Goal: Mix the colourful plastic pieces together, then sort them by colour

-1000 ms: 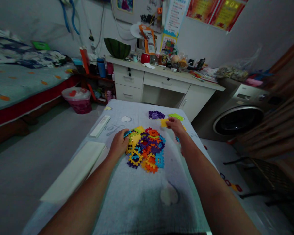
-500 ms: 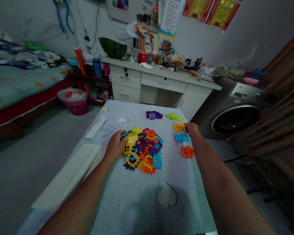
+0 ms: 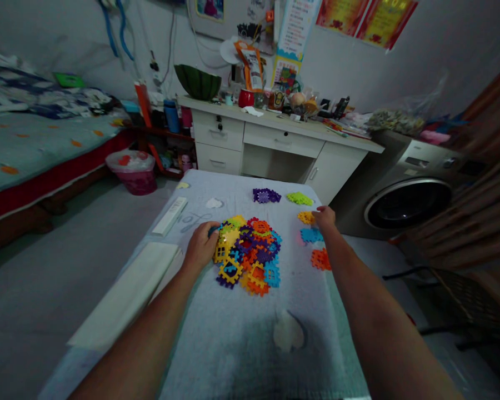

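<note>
A mixed heap of interlocking plastic building pieces [image 3: 248,250], yellow, purple, orange and blue, lies mid-table. My left hand [image 3: 200,245] is at its left edge, fingers closed on a blue building piece [image 3: 213,229] that they mostly cover. On the right, my right hand [image 3: 325,218] pinches at the right edge of the yellow building pieces [image 3: 305,217]; its fingertips are partly hidden. Blue pieces [image 3: 310,235] and orange pieces [image 3: 320,259] lie nearer to me, in separate groups. Farther back are green pieces [image 3: 299,198] and purple pieces [image 3: 266,195].
A cloth covers the table [image 3: 241,339]. Along its left side lie a long white box [image 3: 125,294] and a smaller white box [image 3: 170,216]. Behind stands a white desk [image 3: 220,133] with clutter on top. A washing machine [image 3: 400,189] is at the right, a pink bin [image 3: 132,176] at the left.
The view has shifted slightly, moving everything a little to the right. My left hand has turned so that less of the blue piece shows. My right hand stays by the yellow pieces.
</note>
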Demonstrator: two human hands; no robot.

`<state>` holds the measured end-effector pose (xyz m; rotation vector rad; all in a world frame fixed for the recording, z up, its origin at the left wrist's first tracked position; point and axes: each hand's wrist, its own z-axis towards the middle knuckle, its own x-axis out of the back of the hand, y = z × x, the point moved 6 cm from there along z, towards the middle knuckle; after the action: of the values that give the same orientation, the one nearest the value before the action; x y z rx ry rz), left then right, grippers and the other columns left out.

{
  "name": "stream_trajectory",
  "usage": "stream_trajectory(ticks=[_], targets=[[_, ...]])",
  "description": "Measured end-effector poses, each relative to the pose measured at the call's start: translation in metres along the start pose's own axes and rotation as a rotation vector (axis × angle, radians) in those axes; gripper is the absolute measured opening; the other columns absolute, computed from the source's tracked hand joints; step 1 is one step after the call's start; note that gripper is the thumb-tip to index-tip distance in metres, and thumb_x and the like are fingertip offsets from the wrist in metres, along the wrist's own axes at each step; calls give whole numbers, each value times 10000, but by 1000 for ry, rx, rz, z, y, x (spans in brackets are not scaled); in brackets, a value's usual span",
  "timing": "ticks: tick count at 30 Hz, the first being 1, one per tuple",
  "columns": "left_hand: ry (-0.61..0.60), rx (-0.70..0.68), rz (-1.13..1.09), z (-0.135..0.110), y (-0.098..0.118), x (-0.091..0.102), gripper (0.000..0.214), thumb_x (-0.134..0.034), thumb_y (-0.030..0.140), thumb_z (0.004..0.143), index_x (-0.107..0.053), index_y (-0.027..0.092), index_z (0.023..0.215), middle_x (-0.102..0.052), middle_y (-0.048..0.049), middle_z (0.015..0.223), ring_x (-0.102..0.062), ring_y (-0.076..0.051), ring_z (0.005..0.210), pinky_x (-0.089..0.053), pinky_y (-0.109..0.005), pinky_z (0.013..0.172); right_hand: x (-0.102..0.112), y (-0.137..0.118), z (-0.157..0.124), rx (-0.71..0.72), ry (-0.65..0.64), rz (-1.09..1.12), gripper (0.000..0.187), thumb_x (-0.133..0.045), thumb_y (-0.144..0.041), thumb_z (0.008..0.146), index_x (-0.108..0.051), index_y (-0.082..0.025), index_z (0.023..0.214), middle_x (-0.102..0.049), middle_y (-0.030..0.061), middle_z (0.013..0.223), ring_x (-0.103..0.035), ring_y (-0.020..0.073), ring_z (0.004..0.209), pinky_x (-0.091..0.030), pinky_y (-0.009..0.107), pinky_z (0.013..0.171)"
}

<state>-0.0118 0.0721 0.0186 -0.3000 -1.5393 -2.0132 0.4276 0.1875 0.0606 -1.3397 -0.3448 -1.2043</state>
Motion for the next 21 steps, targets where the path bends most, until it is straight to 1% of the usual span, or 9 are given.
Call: stream_trajectory(ticks=[2,4,6,8,11,13,16,19,21], targets=[[6,-2,-6,0,1,1,311,-452,319,844,-646,207,1059,-669,-78,1129,-595,-238,1106,-447,-400,1019,-3,-21,-9,13,-16,40,209,-625,-211,710,-711,-145,889,-700,80,862,-636,194,820,-486,297,737],[12,-6,-10,0,2,1,306,-455,315,844,-642,206,1061,-666,-78,1131,-593,-238,1110,-446,-407,1023,-12,-51,-23,83,-130,135,164,-619,-213,721,-713,-152,841,-702,54,831,-628,176,785,-479,277,727],[15,-10,-10,0,2,1,301,-461,307,840,-639,206,1061,-661,-79,1134,-590,-239,1115,-443,-411,1029,-27,-89,-44,225,-332,234,114,-617,-206,739,-713,-163,785,-691,23,754,-614,156,715,-462,250,675],[13,-17,-4,0,3,2,289,-471,295,834,-639,210,1053,-658,-78,1134,-588,-239,1118,-440,-414,1035,-41,-127,-67,394,-502,268,109,-620,-207,763,-723,-173,770,-695,7,734,-611,146,696,-454,239,666],[18,-32,2,-1,4,2,268,-483,284,826,-640,219,1033,-655,-72,1128,-585,-239,1127,-438,-411,1041,-62,-169,-96,604,-632,206,138,-617,-173,783,-750,-177,819,-735,18,839,-636,156,786,-471,250,753],[27,-39,0,-1,4,3,271,-485,281,825,-639,214,1037,-653,-75,1128,-587,-241,1128,-442,-410,1038,-78,-186,-107,648,-663,152,197,-608,-141,790,-757,-176,914,-748,35,950,-650,165,857,-482,265,813],[24,-51,1,-1,3,2,290,-484,278,824,-638,199,1056,-654,-86,1124,-593,-247,1111,-452,-416,1021,-100,-201,-118,633,-686,80,324,-588,-97,795,-730,-172,1076,-738,62,1078,-656,180,945,-487,280,874],[8,-54,20,-1,3,1,293,-488,269,815,-640,196,1054,-657,-87,1108,-596,-248,1092,-455,-416,1012,-116,-209,-124,587,-708,2,440,-573,-55,779,-679,-138,1198,-728,96,1108,-655,197,960,-491,281,872],[0,-51,34,0,3,0,289,-493,265,809,-640,201,1049,-657,-83,1103,-595,-246,1088,-454,-411,1011,-121,-212,-126,560,-704,-35,466,-593,-45,753,-677,-131,1203,-726,102,1095,-653,203,946,-491,275,858]])
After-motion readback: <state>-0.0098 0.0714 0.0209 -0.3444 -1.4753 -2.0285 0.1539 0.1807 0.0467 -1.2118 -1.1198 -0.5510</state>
